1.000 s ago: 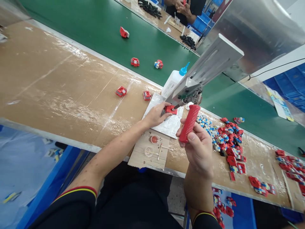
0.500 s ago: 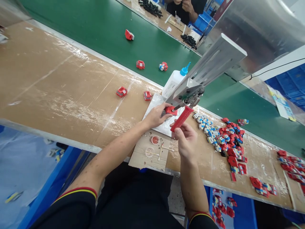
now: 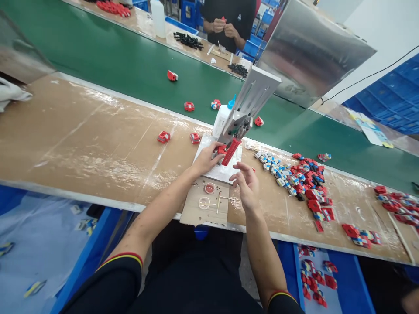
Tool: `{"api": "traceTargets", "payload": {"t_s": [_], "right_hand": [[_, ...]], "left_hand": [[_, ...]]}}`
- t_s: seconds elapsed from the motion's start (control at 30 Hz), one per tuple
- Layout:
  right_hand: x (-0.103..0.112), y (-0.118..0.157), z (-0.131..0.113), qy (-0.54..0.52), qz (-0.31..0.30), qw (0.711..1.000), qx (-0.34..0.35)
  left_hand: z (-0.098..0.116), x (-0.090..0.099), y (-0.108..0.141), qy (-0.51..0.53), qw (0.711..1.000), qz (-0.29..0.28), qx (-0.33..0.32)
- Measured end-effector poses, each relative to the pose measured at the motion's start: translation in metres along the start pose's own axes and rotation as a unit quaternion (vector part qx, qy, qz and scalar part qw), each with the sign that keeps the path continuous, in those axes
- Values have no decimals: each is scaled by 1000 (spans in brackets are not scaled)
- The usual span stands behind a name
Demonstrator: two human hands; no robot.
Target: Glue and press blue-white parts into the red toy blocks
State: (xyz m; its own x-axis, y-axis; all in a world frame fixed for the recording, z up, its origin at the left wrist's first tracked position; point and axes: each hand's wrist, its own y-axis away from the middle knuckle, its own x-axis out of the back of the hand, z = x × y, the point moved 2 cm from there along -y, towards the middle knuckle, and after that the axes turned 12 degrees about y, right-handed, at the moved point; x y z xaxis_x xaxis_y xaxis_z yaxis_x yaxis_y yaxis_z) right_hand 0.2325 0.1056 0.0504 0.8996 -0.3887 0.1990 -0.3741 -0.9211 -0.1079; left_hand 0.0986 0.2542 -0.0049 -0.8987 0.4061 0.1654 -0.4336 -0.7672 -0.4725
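Observation:
My left hand grips a small red part on the metal base plate of a hand press. The red ribbed handle of the press slants down just right of that part. My right hand is off the handle, below and right of it, with fingers spread and nothing held. Behind the press stands a white bottle with a blue tip. A cardboard piece in front of the plate carries two small round dishes and cotton swabs.
Red, white and blue parts are heaped right of the press. Two red parts lie to its left. Several parts sit on the green belt. Across it a person's hands hold something red. Blue bins stand below the table edge.
My right hand has let go of the red handle and opened, drawing slightly away. The view has shifted, showing more of the far side. My left hand still holds the red part.

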Motion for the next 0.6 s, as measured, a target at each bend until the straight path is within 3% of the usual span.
{"api": "traceTargets", "payload": {"t_s": [0.2, 0.3, 0.37, 0.43, 0.53, 0.6], "right_hand": [[41, 30, 14, -19, 66, 997, -18], [72, 36, 21, 28, 127, 992, 0], [99, 37, 28, 100, 171, 980, 12], [123, 33, 36, 199, 181, 963, 15], [139, 13, 50, 350, 95, 931, 31], [134, -7, 59, 434, 20, 899, 56]], "left_hand": [[3, 4, -3, -18, 1000, -20, 12], [12, 20, 4, -38, 999, -33, 16], [22, 46, 16, -68, 997, -26, 11], [31, 86, 30, -121, 992, 9, 16], [33, 151, 41, -244, 961, 103, 84], [25, 178, 37, -319, 933, 104, 134]]}}
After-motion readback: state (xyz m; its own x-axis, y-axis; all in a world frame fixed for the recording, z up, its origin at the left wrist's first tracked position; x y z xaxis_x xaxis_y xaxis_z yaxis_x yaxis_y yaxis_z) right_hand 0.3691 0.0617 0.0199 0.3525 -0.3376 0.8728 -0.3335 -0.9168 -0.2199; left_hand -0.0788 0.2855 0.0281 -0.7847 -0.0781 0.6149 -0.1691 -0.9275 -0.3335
